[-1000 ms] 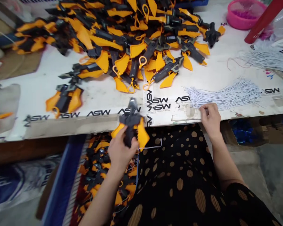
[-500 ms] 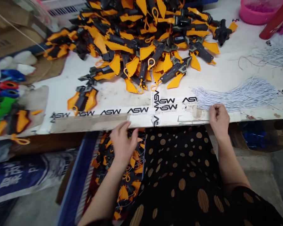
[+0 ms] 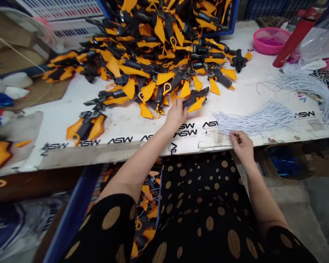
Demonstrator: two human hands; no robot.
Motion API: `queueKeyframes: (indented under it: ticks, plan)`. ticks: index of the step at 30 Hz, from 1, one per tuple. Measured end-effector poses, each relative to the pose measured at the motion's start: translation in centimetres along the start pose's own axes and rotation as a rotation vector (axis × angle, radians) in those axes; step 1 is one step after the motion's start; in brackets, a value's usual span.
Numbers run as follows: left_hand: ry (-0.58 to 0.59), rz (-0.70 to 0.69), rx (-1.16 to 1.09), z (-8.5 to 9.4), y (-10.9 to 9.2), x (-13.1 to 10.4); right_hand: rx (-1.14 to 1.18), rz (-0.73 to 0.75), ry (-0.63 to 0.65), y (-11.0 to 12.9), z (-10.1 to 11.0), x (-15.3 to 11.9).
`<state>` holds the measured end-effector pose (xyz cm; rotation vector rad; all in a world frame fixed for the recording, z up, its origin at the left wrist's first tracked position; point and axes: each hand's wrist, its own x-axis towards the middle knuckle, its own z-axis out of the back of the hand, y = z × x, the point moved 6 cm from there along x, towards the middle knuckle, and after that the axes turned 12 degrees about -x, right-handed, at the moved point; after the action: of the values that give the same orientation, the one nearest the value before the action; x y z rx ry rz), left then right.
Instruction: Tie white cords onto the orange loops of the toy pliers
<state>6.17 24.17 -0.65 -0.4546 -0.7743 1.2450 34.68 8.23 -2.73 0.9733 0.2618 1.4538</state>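
My left hand (image 3: 177,114) reaches over the table edge to the front of a heap of black-and-orange plastic toys (image 3: 142,69). Its fingers are closed round the near end of one black-and-orange toy (image 3: 196,101), which lies on the table; that end is hidden under them. At the table's front edge, my right hand (image 3: 241,145) is closed in a pinch. The fingertips meet at the lower left edge of a bundle of thin white strings (image 3: 259,118). Whether a strand is between them is too small to tell.
Another toy (image 3: 86,126) lies apart at the left front. A pink basket (image 3: 270,41) and a red cylinder (image 3: 298,36) stand at the back right, near more white strings (image 3: 298,82). Behind the heap is a blue crate (image 3: 234,20). Below the table, a blue-sided container (image 3: 68,219) holds similar toys.
My left hand has moved up and right from the table's edge to the toy at the front of the heap. My right hand stays pinched beside the strings. The camera view has shifted.
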Motion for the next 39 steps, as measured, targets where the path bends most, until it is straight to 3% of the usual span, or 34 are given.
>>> queueKeyframes:
  ticks: [2, 4, 7, 9, 14, 19, 22, 26, 28, 35, 39]
  plan:
    - [-0.107, 0.093, -0.318, 1.3, 0.4, -2.4, 0.016, 0.003, 0.011, -0.1, -0.1, 0.1]
    - [-0.145, 0.276, -0.704, 1.9, 1.2, -5.3, 0.034, -0.003, 0.021, 0.0, 0.0, 0.2]
    - [-0.083, 0.543, -1.177, 1.5, 1.0, -10.1, 0.072, -0.001, 0.034, 0.9, 0.1, 0.1]
    - [-0.023, 0.648, -1.303, 1.2, 0.1, -13.3, 0.095, 0.042, 0.057, 2.4, -0.1, -0.1]
    - [0.122, 0.758, -1.252, 0.2, -1.4, -20.0, 0.146, 0.216, 0.243, 7.6, -2.0, -1.8]
    - [0.069, 0.852, -1.095, -0.4, 0.0, -23.4, 0.167, 0.361, 0.392, 11.0, -4.7, -4.4]
    - [0.064, 0.799, -0.984, -0.4, 0.3, -24.1, 0.071, 0.402, 0.447, 11.8, -6.1, -6.0]
    - [0.003, 0.534, -0.742, 0.8, -0.7, -24.0, -0.152, 0.419, 0.444, 12.2, -7.3, -7.2]
    - [0.019, 0.466, -0.680, 1.1, -1.0, -24.2, -0.240, 0.438, 0.454, 12.5, -7.7, -7.5]
    - [0.141, 0.442, -0.730, 0.6, -0.8, -24.3, -0.316, 0.444, 0.478, 12.8, -8.4, -8.2]
    - [0.153, 0.451, -0.743, 0.5, -0.8, -24.4, -0.300, 0.427, 0.480, 12.4, -8.4, -8.6]
